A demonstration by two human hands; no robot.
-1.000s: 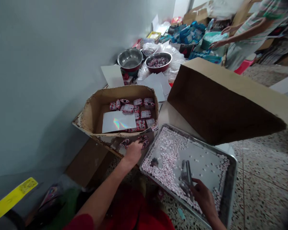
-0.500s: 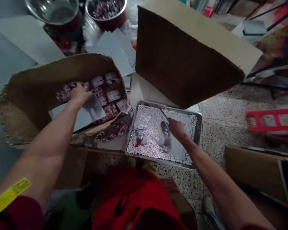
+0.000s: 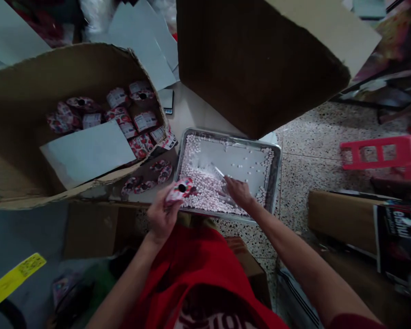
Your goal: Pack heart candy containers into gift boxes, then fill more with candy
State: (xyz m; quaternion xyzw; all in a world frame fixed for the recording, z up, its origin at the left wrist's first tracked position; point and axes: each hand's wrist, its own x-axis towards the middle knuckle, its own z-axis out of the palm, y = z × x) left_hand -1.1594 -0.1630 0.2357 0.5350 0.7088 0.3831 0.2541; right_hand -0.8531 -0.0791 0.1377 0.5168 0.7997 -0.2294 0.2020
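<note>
My left hand is closed round a small printed box with a round dark hole facing up, at the near left corner of a metal tray. Small whitish-pink pellets lie heaped in the tray's near left part and scattered along its edges. Over the pellets, my right hand grips a thin metal tool; one narrow end sticks out up and left, and I cannot make out its full shape. More printed boxes lie in a cardboard carton on the left, partly under a white sheet.
Several printed pieces rest between carton and tray. A large open cardboard box stands behind the tray. White sheets lie at the back. To the right are a red plastic stool and another carton on the speckled floor.
My left hand has come out of the carton to the tray with a printed box in it. My right hand has shifted within the tray, and the pellets are heaped differently. The view has tilted.
</note>
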